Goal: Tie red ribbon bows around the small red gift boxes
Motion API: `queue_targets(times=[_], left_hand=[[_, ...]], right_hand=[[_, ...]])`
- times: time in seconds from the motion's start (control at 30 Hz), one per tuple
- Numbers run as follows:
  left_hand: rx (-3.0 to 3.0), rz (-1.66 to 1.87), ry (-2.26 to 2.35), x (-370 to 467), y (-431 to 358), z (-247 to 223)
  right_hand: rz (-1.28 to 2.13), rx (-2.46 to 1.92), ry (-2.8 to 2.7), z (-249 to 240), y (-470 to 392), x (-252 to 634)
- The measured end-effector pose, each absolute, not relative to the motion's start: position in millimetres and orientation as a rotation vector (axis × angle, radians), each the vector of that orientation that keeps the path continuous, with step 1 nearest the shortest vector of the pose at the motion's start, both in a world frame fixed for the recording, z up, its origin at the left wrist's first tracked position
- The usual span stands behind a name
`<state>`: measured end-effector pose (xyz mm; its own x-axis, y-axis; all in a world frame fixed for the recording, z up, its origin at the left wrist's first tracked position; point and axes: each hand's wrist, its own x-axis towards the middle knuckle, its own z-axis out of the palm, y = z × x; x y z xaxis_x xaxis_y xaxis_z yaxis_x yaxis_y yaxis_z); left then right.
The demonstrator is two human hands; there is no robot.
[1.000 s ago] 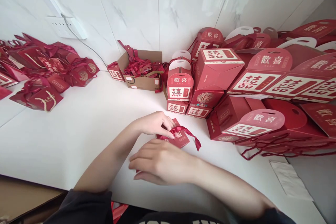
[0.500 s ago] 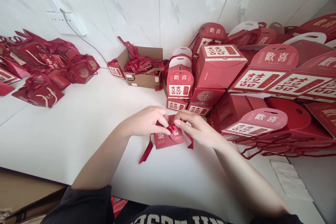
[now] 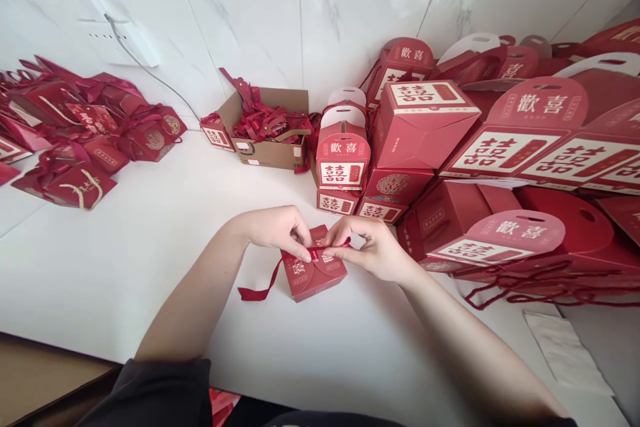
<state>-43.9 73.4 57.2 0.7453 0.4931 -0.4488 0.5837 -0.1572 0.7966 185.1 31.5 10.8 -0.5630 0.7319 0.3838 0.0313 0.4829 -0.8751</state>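
A small red gift box [image 3: 316, 279] with pale printed characters lies on the white table in front of me. Across its top runs a dark red ribbon [image 3: 264, 292], one loose tail of which trails onto the table at the left. My left hand [image 3: 280, 228] pinches the ribbon near the middle of the box lid. From the other side, my right hand [image 3: 373, 247] is closed on the ribbon, with thumb and fingers pressed together and a bit of ribbon showing above them. Whether a knot lies between the fingertips is hard to see.
Behind the hands is an open cardboard box [image 3: 273, 159] of red ribbons. Red handled boxes [image 3: 425, 127] are stacked at the right, near a white paper sheet [image 3: 567, 353]. Ribboned red bags and boxes [image 3: 75, 180] sit at the left. A cable [image 3: 150, 70] runs along the wall.
The small box has turned and shifted slightly toward me. Both hands have drawn a little apart, the right holding ribbon out to the side. The left ribbon tail has swung further left.
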Motion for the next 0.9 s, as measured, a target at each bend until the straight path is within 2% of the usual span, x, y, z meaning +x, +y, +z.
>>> queue_targets(times=[0.13, 0.23, 0.37, 0.5, 0.63, 0.77, 0.9], left_hand=[[1.736, -0.092, 0.822, -45, 76, 56], [1.702, -0.062, 0.817, -48, 78, 53], [1.694, -0.022, 0.843, -48, 79, 51], [1.73, 0.015, 0.945, -40, 71, 55], [1.884, 0.097, 1.044, -29, 56, 62], [2.258, 0.219, 1.027, -19, 39, 66], [2.704, 0.475, 1.059, -15, 30, 57]], right_hand=[[0.794, -0.424, -2.343, 22, 21, 187], [0.554, -0.465, -2.538, 26, 14, 186], [0.42, -0.514, -2.617, 25, 10, 184], [0.416, -0.635, -2.627, 23, 10, 184], [0.645, -0.631, -2.518, 27, 16, 189], [0.805, -0.708, -2.204, 26, 27, 190], [0.782, -0.709, -2.244, 15, 38, 188]])
